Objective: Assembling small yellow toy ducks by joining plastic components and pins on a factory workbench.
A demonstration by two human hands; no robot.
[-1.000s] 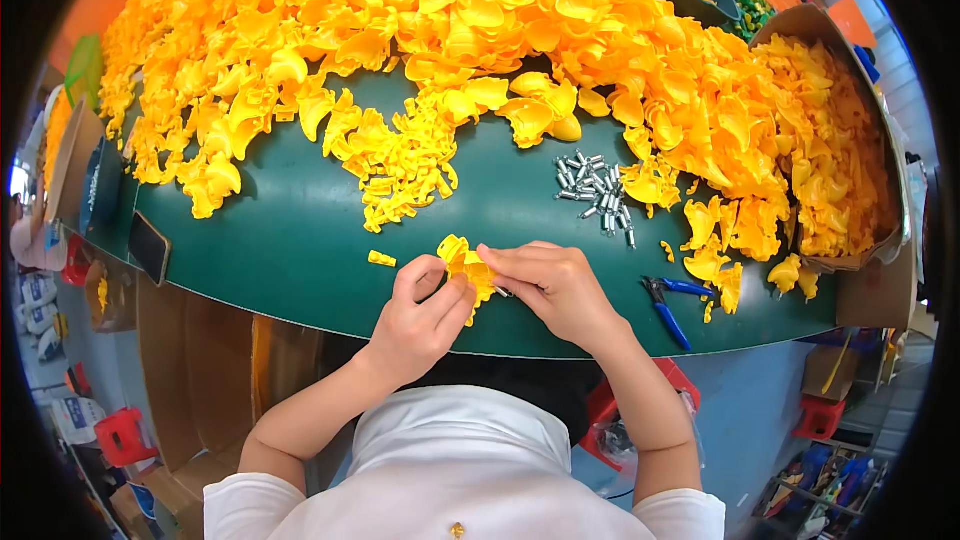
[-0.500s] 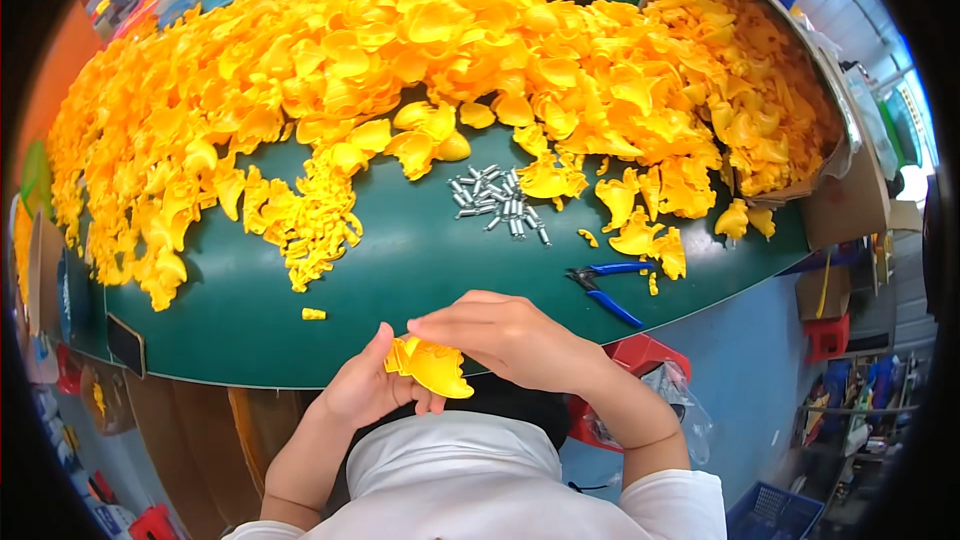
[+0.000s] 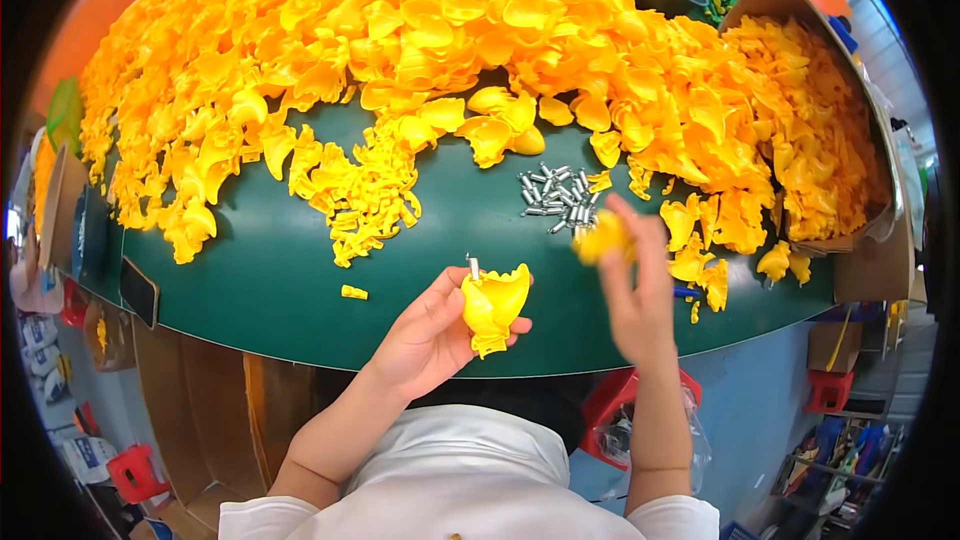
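The left hand (image 3: 422, 338) grips a yellow shell (image 3: 494, 302), silver cylinder (image 3: 474, 267) at its rim, above the desk (image 3: 270, 295); the blurred right hand (image 3: 642, 290) pinches another yellow piece (image 3: 606, 238). It looks like fitting, calling next for matched edges.

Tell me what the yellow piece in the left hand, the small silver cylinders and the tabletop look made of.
Yellow piece: likely moulded plastic, glossy, thin-walled and evenly coloured.
Silver cylinders: probably metal, shiny, with bright highlights.
Tabletop: smooth green with a soft sheen; perhaps laminate or painted board.
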